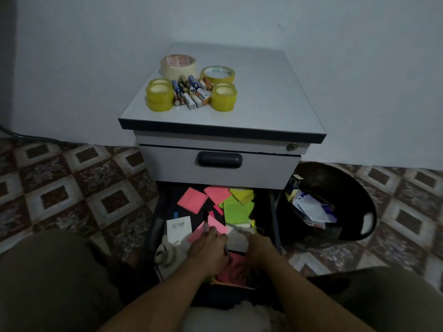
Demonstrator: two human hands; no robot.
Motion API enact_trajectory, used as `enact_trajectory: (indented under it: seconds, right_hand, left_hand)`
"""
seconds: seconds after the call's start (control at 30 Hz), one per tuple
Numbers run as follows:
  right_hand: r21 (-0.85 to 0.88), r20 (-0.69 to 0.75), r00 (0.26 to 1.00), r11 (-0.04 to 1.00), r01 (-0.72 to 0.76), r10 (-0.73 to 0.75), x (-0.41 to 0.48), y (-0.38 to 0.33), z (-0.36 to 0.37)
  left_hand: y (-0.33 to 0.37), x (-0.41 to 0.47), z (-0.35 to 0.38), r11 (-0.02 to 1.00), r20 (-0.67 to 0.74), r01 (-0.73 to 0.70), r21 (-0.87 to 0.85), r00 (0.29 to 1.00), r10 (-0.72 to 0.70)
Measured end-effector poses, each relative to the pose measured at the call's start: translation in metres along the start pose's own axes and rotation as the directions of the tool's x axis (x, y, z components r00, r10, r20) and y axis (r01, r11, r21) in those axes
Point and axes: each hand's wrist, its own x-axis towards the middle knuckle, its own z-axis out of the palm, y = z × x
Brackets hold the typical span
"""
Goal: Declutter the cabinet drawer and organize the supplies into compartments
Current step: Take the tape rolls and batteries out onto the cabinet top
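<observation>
The lower drawer (157, 226) of the grey cabinet is pulled out toward me. Pink sticky notes (193, 200), green sticky notes (237, 209), a white card (179, 228) and a tape dispenser (165, 254) lie loose inside it. My left hand (209, 251) is down in the drawer and grips a thin dark pen (205, 225) that sticks out past the fingers. My right hand (260, 248) reaches into the drawer's right side and holds a pale paper or cloth item (239, 232); what it is stays unclear in the dim light.
On the cabinet top (263, 97) stand several tape rolls (160, 97) around a heap of batteries (191, 93). The upper drawer (219, 160) is closed. A black bin (335, 202) with paper scraps stands right of the cabinet. My knees flank the drawer on the patterned tile floor.
</observation>
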Motion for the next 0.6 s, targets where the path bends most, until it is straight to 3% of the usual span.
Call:
enact_trajectory:
  seconds: [0.17, 0.4, 0.53, 0.6]
  right_hand:
    - [-0.102, 0.068, 0.997, 0.993, 0.051, -0.044, 0.000, 0.000, 0.000]
    - [-0.248, 0.311, 0.944, 0.949, 0.193, -0.111, -0.012, -0.010, 0.004]
    - [-0.189, 0.321, 0.939, 0.963, 0.193, -0.125, -0.024, -0.016, -0.006]
    - [-0.121, 0.371, 0.906, 0.957, 0.265, -0.204, -0.030, -0.021, -0.011]
  left_hand:
    - [0.005, 0.011, -0.001, 0.998, 0.045, -0.022, 0.056, 0.999, 0.019]
    - [0.003, 0.014, 0.001, 1.000, 0.095, -0.006, 0.014, 0.995, 0.005]
    - [0.005, 0.012, -0.001, 1.000, 0.078, 0.009, 0.006, 0.997, -0.009]
    - [0.006, 0.011, 0.000, 0.999, 0.051, 0.013, 0.037, 0.999, -0.015]
